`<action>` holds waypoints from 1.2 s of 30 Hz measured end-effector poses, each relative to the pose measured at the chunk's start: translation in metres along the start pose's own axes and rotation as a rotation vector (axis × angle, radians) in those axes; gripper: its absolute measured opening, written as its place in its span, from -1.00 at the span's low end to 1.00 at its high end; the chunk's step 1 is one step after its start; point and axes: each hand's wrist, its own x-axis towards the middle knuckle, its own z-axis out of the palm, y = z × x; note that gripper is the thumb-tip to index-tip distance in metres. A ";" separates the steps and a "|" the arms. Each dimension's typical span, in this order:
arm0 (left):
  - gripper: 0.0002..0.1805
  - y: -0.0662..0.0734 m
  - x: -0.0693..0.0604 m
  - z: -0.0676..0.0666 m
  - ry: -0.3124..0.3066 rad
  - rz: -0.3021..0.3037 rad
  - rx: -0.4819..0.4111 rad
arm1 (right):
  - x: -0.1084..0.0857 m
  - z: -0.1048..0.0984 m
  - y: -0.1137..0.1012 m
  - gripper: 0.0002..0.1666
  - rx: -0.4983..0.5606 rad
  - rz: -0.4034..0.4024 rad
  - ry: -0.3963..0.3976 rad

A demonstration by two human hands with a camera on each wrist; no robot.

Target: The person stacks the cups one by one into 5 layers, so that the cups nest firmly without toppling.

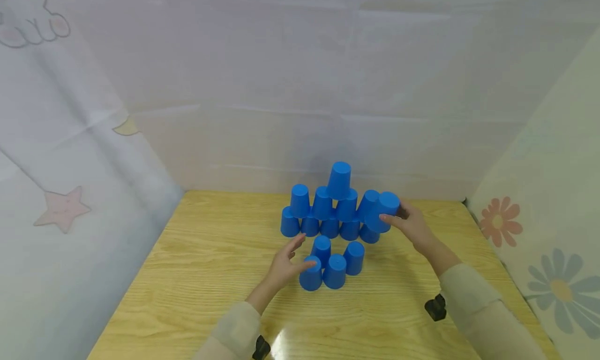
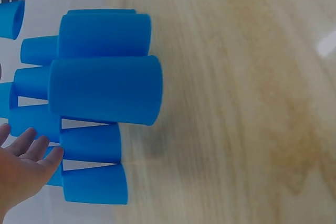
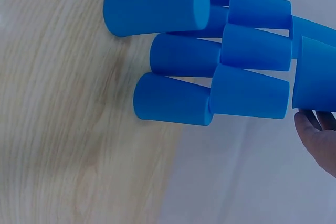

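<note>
Blue upside-down cups form a stack at the table's back: a bottom row (image 1: 290,222), a second row (image 1: 299,200) and one cup (image 1: 339,180) on top. My right hand (image 1: 416,228) pinches a cup (image 1: 383,212) in front of the stack's right end; in the right wrist view this hand (image 3: 321,139) grips the cup (image 3: 317,77) at the edge. My left hand (image 1: 283,266), fingers spread, is beside the loose front cups (image 1: 311,274). The left wrist view shows the hand (image 2: 25,169) with fingers extended and holding nothing; whether it touches a cup I cannot tell.
Several cups, among them one at the right (image 1: 354,258), stand in front of the stack on the wooden table (image 1: 197,276). A pale cloth (image 1: 262,89) hangs behind the table, with printed cloth at both sides.
</note>
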 end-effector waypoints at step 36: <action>-0.37 -0.056 -0.015 0.039 0.116 -0.029 -0.126 | 0.057 0.012 -0.020 -0.17 -0.012 0.003 0.140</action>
